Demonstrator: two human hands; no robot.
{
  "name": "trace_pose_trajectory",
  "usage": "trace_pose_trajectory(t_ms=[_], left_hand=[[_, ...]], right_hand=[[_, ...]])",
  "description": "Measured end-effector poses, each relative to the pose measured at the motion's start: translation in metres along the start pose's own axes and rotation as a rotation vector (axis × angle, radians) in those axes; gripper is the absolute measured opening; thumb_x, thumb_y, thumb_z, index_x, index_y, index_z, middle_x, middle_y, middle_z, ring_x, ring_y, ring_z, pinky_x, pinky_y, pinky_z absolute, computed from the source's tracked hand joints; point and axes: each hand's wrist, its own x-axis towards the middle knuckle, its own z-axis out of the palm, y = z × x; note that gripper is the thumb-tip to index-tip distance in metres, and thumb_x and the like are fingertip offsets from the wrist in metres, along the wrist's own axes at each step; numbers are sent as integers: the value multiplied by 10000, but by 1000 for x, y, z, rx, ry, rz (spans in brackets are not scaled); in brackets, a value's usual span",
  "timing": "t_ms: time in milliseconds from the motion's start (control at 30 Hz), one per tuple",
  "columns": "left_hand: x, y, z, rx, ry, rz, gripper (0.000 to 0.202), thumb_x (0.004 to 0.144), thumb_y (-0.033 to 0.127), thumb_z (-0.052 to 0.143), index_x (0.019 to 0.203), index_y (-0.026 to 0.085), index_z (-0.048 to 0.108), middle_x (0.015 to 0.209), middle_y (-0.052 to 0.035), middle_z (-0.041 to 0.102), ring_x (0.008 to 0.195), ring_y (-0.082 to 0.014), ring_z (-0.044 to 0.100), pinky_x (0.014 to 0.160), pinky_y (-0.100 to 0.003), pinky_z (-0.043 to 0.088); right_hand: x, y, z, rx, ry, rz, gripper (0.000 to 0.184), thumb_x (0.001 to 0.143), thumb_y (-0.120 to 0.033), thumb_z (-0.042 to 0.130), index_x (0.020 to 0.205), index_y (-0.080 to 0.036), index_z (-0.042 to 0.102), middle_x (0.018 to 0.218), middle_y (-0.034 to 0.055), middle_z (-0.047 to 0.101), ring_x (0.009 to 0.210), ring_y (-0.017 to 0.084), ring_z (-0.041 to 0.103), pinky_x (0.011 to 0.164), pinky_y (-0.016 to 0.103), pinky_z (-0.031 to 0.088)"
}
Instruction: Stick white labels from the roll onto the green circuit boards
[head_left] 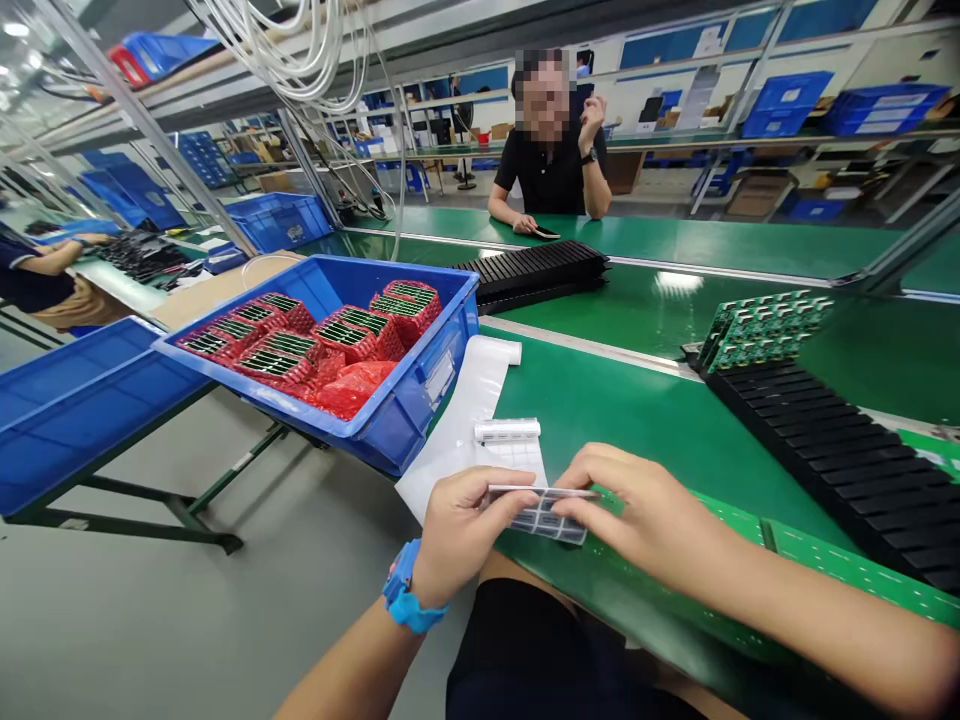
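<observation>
Between my two hands a label sheet [559, 525] with rows of greyish rectangles is held near the table edge. My left hand [469, 515], with a blue watch on its wrist, pinches the sheet's left end between thumb and fingers. At the other end, the thumb and fingers of my right hand [619, 500] close on its upper edge. Just beyond them lies a small roll of white labels [507, 430], partly unrolled. A longer white backing strip [476, 385] hangs over the table's left edge. Green circuit boards [847, 565] lie flat beside my right forearm.
A blue bin [409, 425] at left holds circuit boards in red bubble wrap [352, 385]. Black slotted racks [817, 440] stand on the green table [600, 390], one with upright boards [761, 330]. Across the table sits a person [551, 170]. White cables [300, 50] hang overhead.
</observation>
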Motion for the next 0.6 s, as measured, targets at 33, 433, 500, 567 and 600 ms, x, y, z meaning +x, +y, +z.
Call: trace_pose_trajectory(t_ms=[33, 433, 500, 567, 600], left_hand=[[0, -1, 2, -23, 11, -2, 181, 759, 342, 655, 856, 202, 717, 806, -31, 716, 731, -191, 655, 656, -269, 527], [-3, -9, 26, 20, 143, 152, 166, 806, 252, 607, 692, 168, 693, 627, 1, 684, 570, -112, 615, 542, -183, 468], [-4, -9, 26, 41, 132, 186, 124, 804, 232, 610, 746, 175, 703, 694, -8, 703, 628, -117, 630, 581, -180, 474], [-5, -10, 27, 65, 120, 210, 107, 805, 217, 609, 776, 184, 706, 727, -6, 708, 657, -113, 632, 603, -172, 471], [-5, -10, 28, 84, 120, 210, 111, 804, 218, 609, 759, 182, 704, 707, 0, 701, 636, -107, 623, 588, -167, 464]], right_hand=[[-1, 1, 0, 18, 14, 23, 65, 825, -190, 571, 766, -203, 591, 752, -1, 610, 717, 129, 565, 625, 236, 426], [-8, 2, -4, 92, -55, 230, 198, 833, -266, 563, 1026, -249, 603, 806, -11, 654, 758, 150, 588, 705, 274, 441], [-11, 5, -5, 87, -29, 245, 297, 796, -287, 612, 1088, -243, 576, 848, 0, 647, 781, 158, 584, 719, 284, 450], [-13, 6, -6, 79, -3, 198, 189, 807, -270, 598, 990, -226, 612, 864, 18, 627, 800, 156, 573, 716, 282, 450], [-14, 6, -6, 76, 11, 157, 112, 823, -251, 576, 916, -220, 632, 849, 24, 618, 796, 152, 568, 704, 276, 446]])
